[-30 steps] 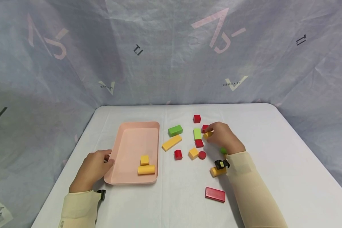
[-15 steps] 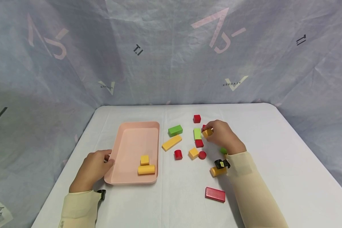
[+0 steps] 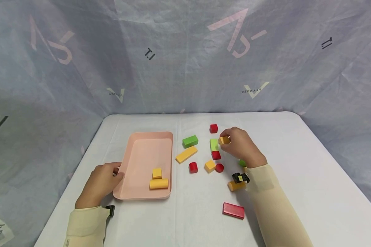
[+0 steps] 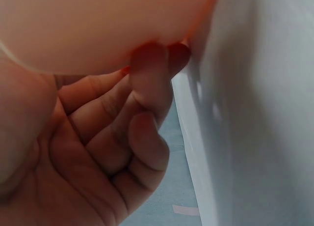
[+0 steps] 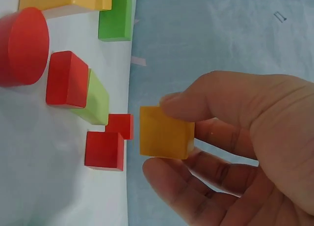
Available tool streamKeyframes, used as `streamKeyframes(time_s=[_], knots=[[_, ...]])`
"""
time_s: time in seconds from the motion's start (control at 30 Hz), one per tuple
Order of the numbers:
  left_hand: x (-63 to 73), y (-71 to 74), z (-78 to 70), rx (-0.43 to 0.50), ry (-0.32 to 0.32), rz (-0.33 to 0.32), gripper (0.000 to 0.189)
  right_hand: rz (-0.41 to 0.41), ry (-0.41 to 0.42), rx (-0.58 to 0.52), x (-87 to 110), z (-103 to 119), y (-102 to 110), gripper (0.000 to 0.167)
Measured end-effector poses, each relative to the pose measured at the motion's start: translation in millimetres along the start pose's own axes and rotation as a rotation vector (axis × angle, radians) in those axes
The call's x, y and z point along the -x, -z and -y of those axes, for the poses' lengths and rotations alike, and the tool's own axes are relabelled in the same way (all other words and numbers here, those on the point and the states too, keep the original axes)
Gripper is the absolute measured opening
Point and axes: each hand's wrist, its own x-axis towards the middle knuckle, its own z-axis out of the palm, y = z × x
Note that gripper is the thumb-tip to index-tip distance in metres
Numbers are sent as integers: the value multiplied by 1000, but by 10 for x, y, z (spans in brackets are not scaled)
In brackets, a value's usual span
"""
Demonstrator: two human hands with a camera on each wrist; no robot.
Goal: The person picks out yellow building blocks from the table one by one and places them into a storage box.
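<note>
My right hand [image 3: 240, 145] pinches a yellow cube block [image 5: 166, 132] between thumb and fingers, over the right part of the scattered blocks. Just left of it in the head view lie a light green block [image 3: 214, 145] and a red block [image 3: 216, 155]. A red cube [image 5: 104, 150] near the held one shows in the right wrist view. My left hand [image 3: 102, 181] grips the left edge of a pink tray [image 3: 142, 147], its fingers curled under the wall in the left wrist view. Inside the tray lie a yellow cube [image 3: 157, 173] and a yellow cylinder [image 3: 159, 184].
Between tray and right hand lie a green block [image 3: 190, 141], a long yellow block [image 3: 186, 154], a red cylinder [image 3: 193, 167], another yellow cube [image 3: 210, 166] and a red round piece [image 3: 219, 167]. Nearer are a yellow cylinder [image 3: 236, 186] and a red block [image 3: 233, 210].
My right hand has lifted the yellow cube and moved slightly away from me with it, now covering the red block behind. The left hand and the tray have stayed still.
</note>
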Motion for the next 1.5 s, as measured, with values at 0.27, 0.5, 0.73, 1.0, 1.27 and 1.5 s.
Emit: streamKeyframes(time_s=[0.27, 0.5, 0.73, 1.0, 1.27, 1.5], knots=[[7, 17, 3, 1, -13, 0, 42, -11, 44, 10, 44, 94, 28, 31], [2, 17, 9, -8, -8, -5, 42, -21, 75, 2, 74, 152, 33, 31], [-9, 7, 11, -1, -7, 1, 42, -18, 78, -15, 103, 221, 24, 35], [-12, -5, 6, -2, 1, 1, 43, -28, 122, -6, 124, 297, 1, 37], [-14, -6, -5, 2, 3, 2, 41, -30, 169, 21, 123, 326, -17, 35], [-3, -1, -7, 1, 2, 2, 43, -23, 175, 19, 134, 364, -35, 34]])
